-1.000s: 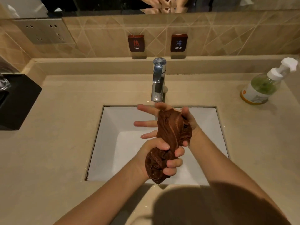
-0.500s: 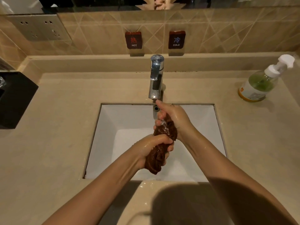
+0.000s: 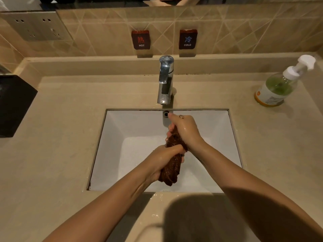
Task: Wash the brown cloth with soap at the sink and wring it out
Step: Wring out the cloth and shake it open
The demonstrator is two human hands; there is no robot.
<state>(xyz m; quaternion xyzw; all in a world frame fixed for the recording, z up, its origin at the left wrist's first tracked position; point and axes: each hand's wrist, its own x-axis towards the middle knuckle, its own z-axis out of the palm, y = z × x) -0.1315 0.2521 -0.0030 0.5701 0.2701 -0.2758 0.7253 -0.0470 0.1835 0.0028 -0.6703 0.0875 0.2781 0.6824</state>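
The wet brown cloth [image 3: 172, 170] is bunched into a tight roll over the white sink basin [image 3: 132, 130]. My right hand [image 3: 186, 131] grips its upper end, just below the chrome tap [image 3: 165, 79]. My left hand [image 3: 163, 159] is closed around its middle, and the lower end hangs out beneath that fist. Both hands glisten with water. I cannot tell whether water runs from the tap. The green soap pump bottle [image 3: 277, 86] stands on the counter at the far right.
A beige stone counter [image 3: 57, 154] surrounds the basin, wet along its front edge. A black box [image 3: 12, 105] sits at the left. HOT [image 3: 141, 40] and COLD [image 3: 187, 40] signs and a socket plate [image 3: 35, 26] are on the tiled wall.
My right hand's spread fingers have closed round the cloth's top. The loose bundle has become a tight roll squeezed between both fists, and the hands sit slightly lower in the basin.
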